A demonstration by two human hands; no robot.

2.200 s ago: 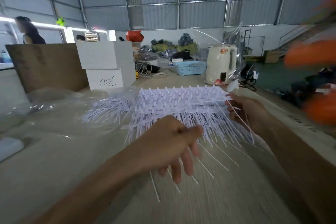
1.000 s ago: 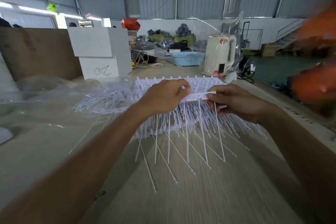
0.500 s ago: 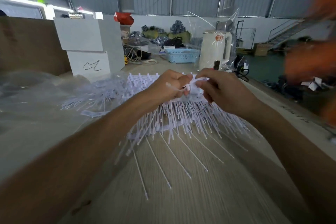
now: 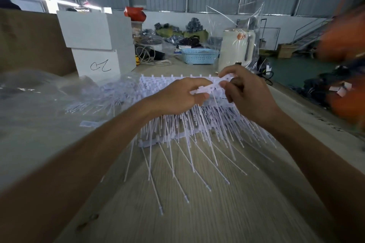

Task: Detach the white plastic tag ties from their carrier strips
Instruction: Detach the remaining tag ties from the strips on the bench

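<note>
Head view looks down at a pale wood-grain table (image 4: 197,219) with both forearms reaching forward over it. The left hand (image 4: 177,97) has its fingers curled, thumb and fingertips pinching the near end of a white strip (image 4: 209,87). The right hand (image 4: 246,94) pinches the far end of the same strip between thumb and forefinger, its other fingers bent loosely behind. The strip is held between the two hands, lifted above the pile and tilted up toward the right.

Below the hands lies the pile of ties (image 4: 197,124), many white strips stacked across each other, their thin tails fanning toward the camera over the table. Several long single tails (image 4: 173,171) stick out furthest at the near edge. The heads of the back row (image 4: 167,80) stand up in a line behind the left hand.

To the left a clear bag (image 4: 94,94) holds more ties, lying flat on the table just beside the pile. Behind it two white boxes (image 4: 96,45) are stacked, the lower one marked with a black scribble. A brown board (image 4: 29,41) stands at far left. Further back are a blue basket (image 4: 199,56) and a white kettle (image 4: 236,49) wrapped in clear plastic. Blurred orange shapes (image 4: 345,45) fill the right edge; what they are cannot be told.
</note>
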